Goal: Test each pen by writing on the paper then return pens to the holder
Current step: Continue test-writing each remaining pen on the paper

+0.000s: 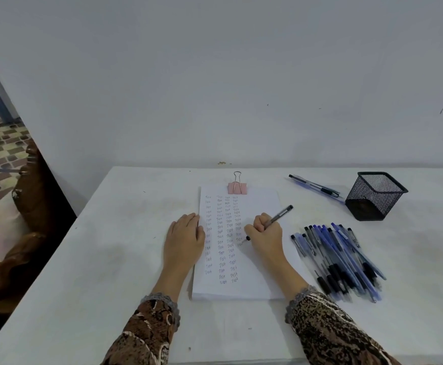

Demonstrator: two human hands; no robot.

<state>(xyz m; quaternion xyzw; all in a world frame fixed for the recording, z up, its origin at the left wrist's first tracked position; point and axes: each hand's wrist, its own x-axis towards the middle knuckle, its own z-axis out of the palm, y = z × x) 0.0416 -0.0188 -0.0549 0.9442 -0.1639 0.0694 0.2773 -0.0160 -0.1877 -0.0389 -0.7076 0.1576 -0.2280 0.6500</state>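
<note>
A stack of white paper (259, 259) lies in the middle of the table, covered in columns of the word "test" and clipped at the top by a pink binder clip (237, 187). My right hand (266, 234) grips a grey pen (280, 216) with its tip down on the paper in the fourth column. My left hand (184, 239) rests flat on the paper's left edge. A pile of several blue and black pens (341, 260) lies to the right of the paper. The black mesh holder (374, 196) stands at the back right.
Two or three pens (315, 186) lie apart at the back, left of the holder. A white wall runs behind the white table (109, 246). Carved wooden furniture (28, 214) stands beside the table's left edge.
</note>
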